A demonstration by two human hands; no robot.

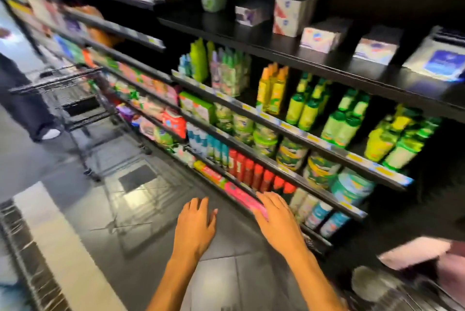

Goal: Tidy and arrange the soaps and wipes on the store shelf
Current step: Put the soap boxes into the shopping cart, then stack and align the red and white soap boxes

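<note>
The right hand [278, 220] rests flat, fingers straight, on a pink pack [242, 196] at the front of the lowest shelf [314, 236]. The left hand [195, 225] hangs open over the dark floor tiles [141, 215], holding nothing. A wire cart [75, 106] stands left.

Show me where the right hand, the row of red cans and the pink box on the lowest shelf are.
right hand [278, 220]: head view, on the back of the hand.
row of red cans [256, 174]: head view, on one can's body.
pink box [239, 193]: head view, on its top face.
</note>
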